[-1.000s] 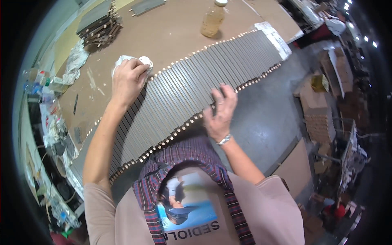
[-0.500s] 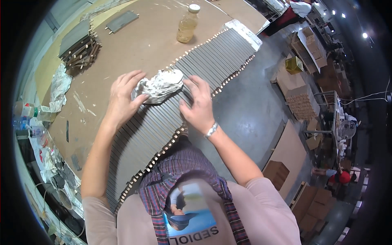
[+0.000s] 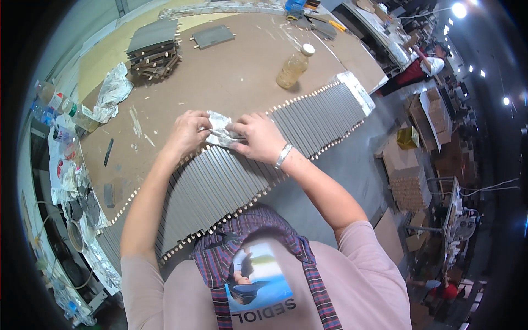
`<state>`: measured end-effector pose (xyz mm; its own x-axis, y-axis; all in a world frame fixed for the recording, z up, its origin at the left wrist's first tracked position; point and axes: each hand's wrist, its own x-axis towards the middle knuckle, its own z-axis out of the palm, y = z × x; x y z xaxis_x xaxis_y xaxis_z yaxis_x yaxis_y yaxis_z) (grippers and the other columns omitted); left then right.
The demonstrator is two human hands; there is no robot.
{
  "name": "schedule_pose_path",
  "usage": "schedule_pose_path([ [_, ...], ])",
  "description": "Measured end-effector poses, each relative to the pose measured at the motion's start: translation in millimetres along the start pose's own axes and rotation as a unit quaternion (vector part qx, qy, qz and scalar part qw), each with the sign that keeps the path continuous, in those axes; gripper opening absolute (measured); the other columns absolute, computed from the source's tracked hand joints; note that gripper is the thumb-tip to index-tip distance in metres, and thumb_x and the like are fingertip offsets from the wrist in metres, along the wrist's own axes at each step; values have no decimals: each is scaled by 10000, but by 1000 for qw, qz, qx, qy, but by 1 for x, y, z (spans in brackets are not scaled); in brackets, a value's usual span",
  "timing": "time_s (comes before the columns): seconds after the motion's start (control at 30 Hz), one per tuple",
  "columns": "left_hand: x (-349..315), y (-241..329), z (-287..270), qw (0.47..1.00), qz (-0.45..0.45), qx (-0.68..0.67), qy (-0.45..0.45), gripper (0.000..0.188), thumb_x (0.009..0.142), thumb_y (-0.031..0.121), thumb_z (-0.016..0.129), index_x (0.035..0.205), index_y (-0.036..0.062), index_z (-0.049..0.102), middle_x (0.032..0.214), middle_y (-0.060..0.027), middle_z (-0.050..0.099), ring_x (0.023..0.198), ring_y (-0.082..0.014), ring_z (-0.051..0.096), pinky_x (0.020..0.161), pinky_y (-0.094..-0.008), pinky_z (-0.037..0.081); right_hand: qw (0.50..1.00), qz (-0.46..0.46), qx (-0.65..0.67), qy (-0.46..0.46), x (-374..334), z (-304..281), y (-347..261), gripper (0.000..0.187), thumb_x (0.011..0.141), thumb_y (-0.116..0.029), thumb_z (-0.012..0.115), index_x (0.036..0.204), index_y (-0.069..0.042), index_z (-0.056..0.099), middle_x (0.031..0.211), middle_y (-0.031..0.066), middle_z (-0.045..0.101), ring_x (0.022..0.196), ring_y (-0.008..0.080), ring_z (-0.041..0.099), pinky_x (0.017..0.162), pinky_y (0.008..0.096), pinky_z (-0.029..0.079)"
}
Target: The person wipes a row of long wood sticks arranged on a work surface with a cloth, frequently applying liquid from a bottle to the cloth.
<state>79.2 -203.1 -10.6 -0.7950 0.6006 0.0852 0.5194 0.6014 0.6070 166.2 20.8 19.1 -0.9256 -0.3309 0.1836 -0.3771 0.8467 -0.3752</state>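
Observation:
A crumpled white cloth (image 3: 220,125) lies between my two hands at the far edge of a long row of grey slats (image 3: 220,179). Light wooden pegs stick out at the ends of the slats. My left hand (image 3: 190,132) pinches the cloth's left side with bent fingers. On its right side, my right hand (image 3: 258,136) has thumb and fingers closed on the cloth, just over the slats. A white block (image 3: 357,93) stands against the row's far right end. The underside of the cloth is hidden.
Behind the row stands a capped bottle of yellowish liquid (image 3: 294,67). A stack of grey panels with pegs (image 3: 154,41) and a single panel (image 3: 213,37) lie farther back. Crumpled paper (image 3: 113,91) and plastic bottles (image 3: 52,99) are at left. Another person (image 3: 423,66) stands far right.
Both hands have closed on the cloth, which has shifted from the slats to their far edge and looks more bunched. The whole view has turned somewhat, moving the bottle and stack rightward.

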Motion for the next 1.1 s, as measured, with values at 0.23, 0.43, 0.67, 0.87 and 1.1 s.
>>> schedule_pose_path([
  [0.23,1,13,-71,977,116,-66,164,102,837,78,688,898,-3,700,947,-126,722,935,-276,668,825,-396,518,974,23,-154,167,43,-38,19,191,789,-234,734,952,-136,723,935,68,644,963,291,617,873,434,477],
  [0.43,-9,38,-112,945,1,-211,249,77,949,12,577,965,-26,641,773,-28,642,690,-76,559,635,-255,469,928,161,-201,269,91,-56,60,179,795,-178,693,966,-124,697,983,98,653,962,308,635,856,457,485],
  [0.67,-37,49,-69,945,-6,-266,188,137,915,1,620,1020,-56,686,804,-59,698,730,-84,618,653,-256,499,726,217,640,-123,61,11,-7,482,1010,-498,557,989,-29,666,790,36,672,626,94,615,577,262,544],
  [0.87,-67,50,-66,964,-15,-262,-37,227,880,-6,635,1082,-41,734,956,-68,757,858,-117,675,793,-273,538,625,218,747,-55,67,31,-17,162,964,-222,620,1018,-69,616,879,44,669,758,151,651,696,333,569],
  [1.1,-74,31,-51,932,-12,-361,-22,434,787,-162,506,1157,-48,703,1079,-118,745,995,-176,683,904,-279,528,576,221,783,-79,65,31,-13,244,919,-156,708,1114,-66,592,1055,78,657,865,158,669,806,307,568],
])
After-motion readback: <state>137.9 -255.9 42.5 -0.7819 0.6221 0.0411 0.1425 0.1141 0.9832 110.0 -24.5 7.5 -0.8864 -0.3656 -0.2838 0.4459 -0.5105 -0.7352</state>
